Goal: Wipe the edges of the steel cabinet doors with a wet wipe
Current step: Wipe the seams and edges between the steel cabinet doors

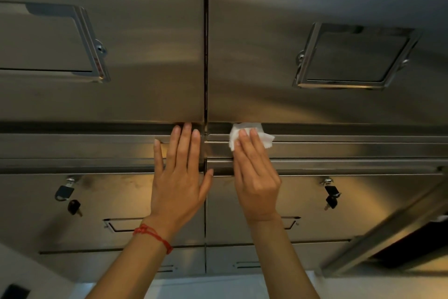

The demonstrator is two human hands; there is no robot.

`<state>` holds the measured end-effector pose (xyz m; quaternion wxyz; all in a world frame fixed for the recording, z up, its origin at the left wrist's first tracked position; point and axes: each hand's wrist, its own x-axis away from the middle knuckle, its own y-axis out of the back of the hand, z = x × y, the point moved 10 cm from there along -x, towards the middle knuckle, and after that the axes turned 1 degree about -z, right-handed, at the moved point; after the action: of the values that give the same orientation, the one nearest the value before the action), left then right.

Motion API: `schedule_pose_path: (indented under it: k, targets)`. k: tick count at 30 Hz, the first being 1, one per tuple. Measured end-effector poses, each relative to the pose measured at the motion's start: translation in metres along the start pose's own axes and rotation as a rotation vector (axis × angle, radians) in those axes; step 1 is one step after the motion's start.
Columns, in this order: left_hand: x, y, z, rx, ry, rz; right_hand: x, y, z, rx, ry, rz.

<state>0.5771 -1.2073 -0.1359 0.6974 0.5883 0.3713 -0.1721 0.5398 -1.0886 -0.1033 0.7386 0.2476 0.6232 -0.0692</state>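
Observation:
Two tall steel cabinet doors fill the view, the left door [135, 44] and the right door [266, 32], split by a dark vertical seam. A white wet wipe [264, 137] lies against the bottom edge of the right door, just right of the seam. My right hand [257, 177] presses it there with straight fingers. My left hand [180, 172] rests flat, fingers spread, on the steel rails under the left door, fingertips at that door's bottom edge. A red string circles the left wrist.
Each upper door carries a recessed steel handle frame [351, 56]. Below the rails are lower drawers with locks and hanging keys [331, 198], plus a padlock [63, 192] at left. A slanted steel bar [388, 233] crosses the lower right.

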Motion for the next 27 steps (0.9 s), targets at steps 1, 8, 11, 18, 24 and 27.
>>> schedule_pose_path:
  k: [1, 8, 11, 18, 24, 27]
  targets:
    - [0.000, 0.000, 0.000, -0.001, 0.000, -0.003, -0.001, -0.003, 0.005, -0.019, 0.015, 0.007]
    - [-0.001, 0.001, -0.001, 0.009, -0.011, -0.001, 0.001, 0.004, -0.010, 0.029, -0.002, 0.035]
    - [0.000, 0.000, -0.001, 0.011, -0.011, 0.006, 0.001, 0.008, -0.015, 0.041, -0.068, -0.001]
    - [0.001, -0.002, 0.000, 0.012, -0.011, 0.021, -0.003, -0.012, 0.016, -0.066, 0.040, 0.070]
    - [0.001, -0.002, 0.001, 0.008, -0.016, 0.020, 0.001, 0.005, -0.010, 0.034, -0.012, 0.034]
    - [0.001, -0.001, 0.000, -0.002, -0.010, 0.019, 0.000, 0.002, -0.005, 0.004, -0.050, 0.010]
